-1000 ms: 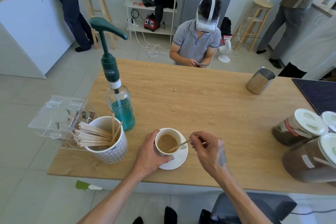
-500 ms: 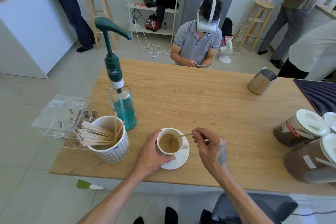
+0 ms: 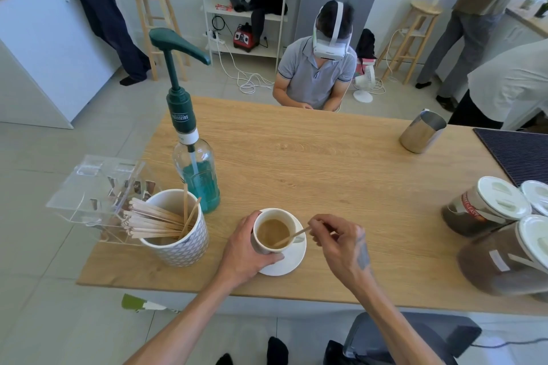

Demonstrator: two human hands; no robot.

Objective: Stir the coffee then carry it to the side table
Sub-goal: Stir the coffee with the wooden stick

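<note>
A white cup of milky coffee (image 3: 274,231) stands on a white saucer (image 3: 289,261) near the front edge of the wooden table (image 3: 326,172). My left hand (image 3: 241,249) wraps around the cup's left side. A thin wooden stir stick (image 3: 292,236) slants into the coffee from the right, its lower end in the liquid. My right hand (image 3: 338,243) pinches the stick's upper end between thumb and fingers, just right of the cup.
A patterned mug of wooden stir sticks (image 3: 175,231) and a pump bottle of blue-green syrup (image 3: 194,163) stand left of the cup, beside a clear acrylic holder (image 3: 95,192). Coffee jars (image 3: 486,206) sit right, a steel pitcher (image 3: 422,131) far right. A seated person (image 3: 318,68) faces me.
The stir stick's end has swung within the cup as my right hand moves it round. My left hand stays on the cup, which has not left the saucer.
</note>
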